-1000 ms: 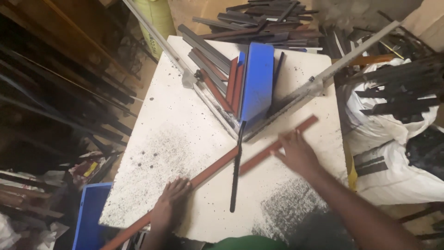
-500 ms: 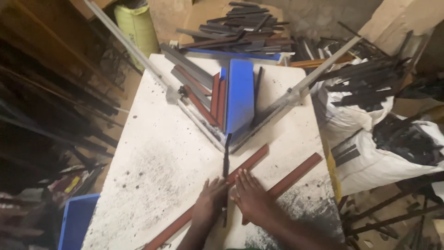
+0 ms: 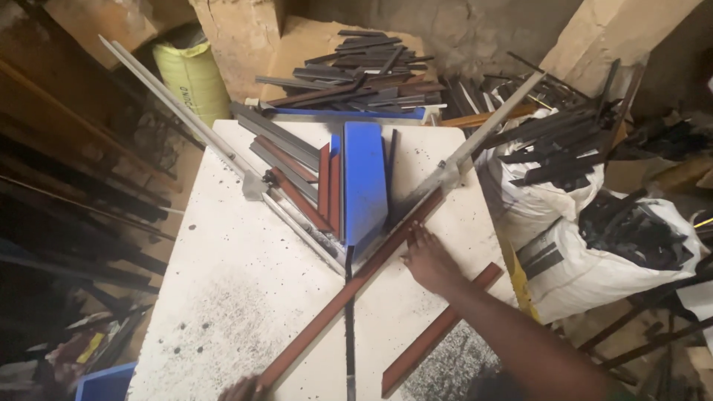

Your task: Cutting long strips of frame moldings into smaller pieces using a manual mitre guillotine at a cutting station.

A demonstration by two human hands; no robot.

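The right hand (image 3: 429, 261) lies flat, fingers spread, on the long brown strip (image 3: 349, 291) set against the counter's (image 3: 223, 245) V-shaped guide (image 3: 453, 172). The left hand (image 3: 241, 388) steadies its near end; I cannot tell that grip. Uneven pressure could likely skew the strip.

A single head-worn view looks steeply down from above the near edge of the white bench (image 3: 245, 297), facing away from the person toward the far wall. It sits fairly close: the right hand's fingers (image 3: 417, 239) lie right of centre, with the bench running ahead and left of them.
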